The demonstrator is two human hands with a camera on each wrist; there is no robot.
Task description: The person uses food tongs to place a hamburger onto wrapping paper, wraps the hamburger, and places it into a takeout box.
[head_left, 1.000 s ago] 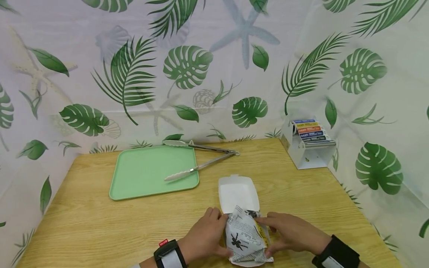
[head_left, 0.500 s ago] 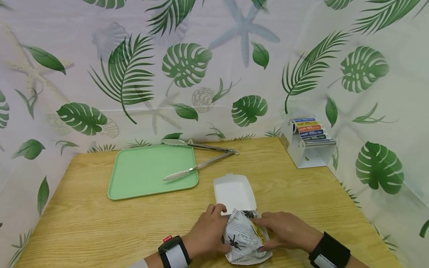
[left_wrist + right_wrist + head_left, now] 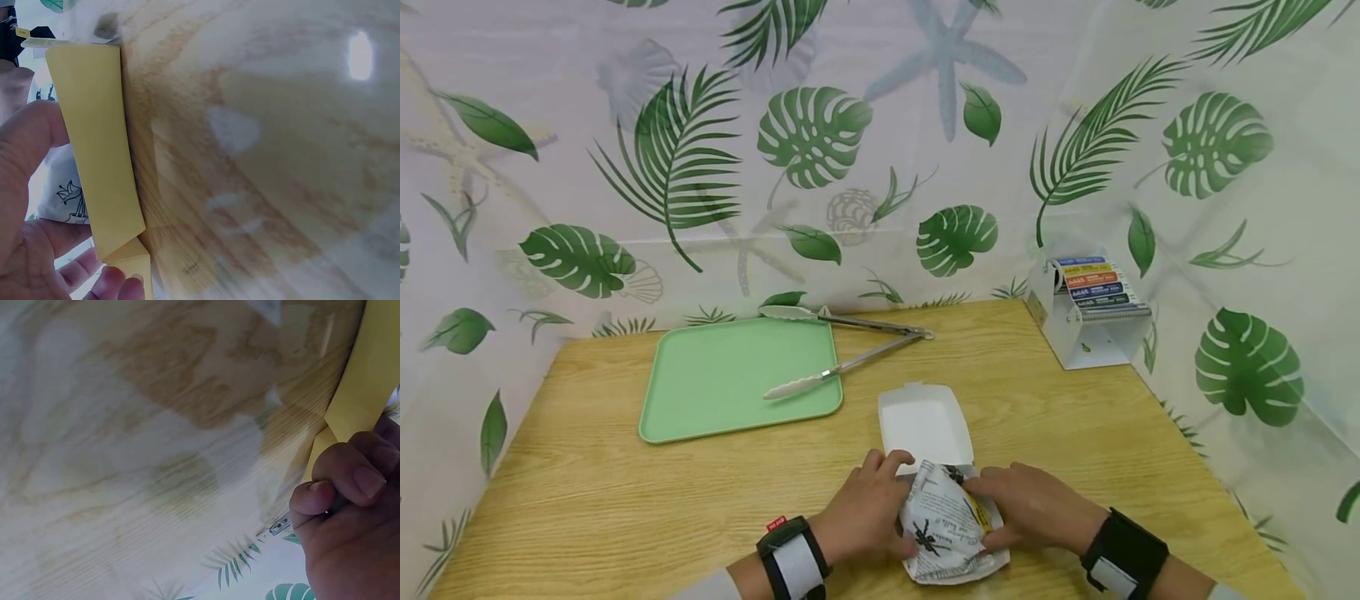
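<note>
A burger wrapped in white printed paper (image 3: 942,527) sits in the base of an open takeaway box, its flat white lid (image 3: 925,423) folded back behind it. My left hand (image 3: 867,515) holds the wrapped burger's left side, thumb toward the front. From the right, my right hand (image 3: 1037,510) grips it with thumb and fingers. In the left wrist view, the box's yellow outer wall (image 3: 97,144) stands on the table, with left fingers reaching over it to the paper. The right wrist view shows curled right fingers beside the yellow box wall (image 3: 362,375); the burger is mostly hidden there.
A light green tray (image 3: 722,383) lies at the back left of the wooden table (image 3: 662,500). Opened metal tongs (image 3: 857,358) rest partly across its right edge. At the back right stands a white dispenser (image 3: 1090,321) with colourful label rolls. A leaf-patterned cloth surrounds the table.
Both hands have shifted slightly with the burger and box, which moved a little left, then settled. The right hand's fingers have moved closer around the paper. The head view has tilted slightly.
</note>
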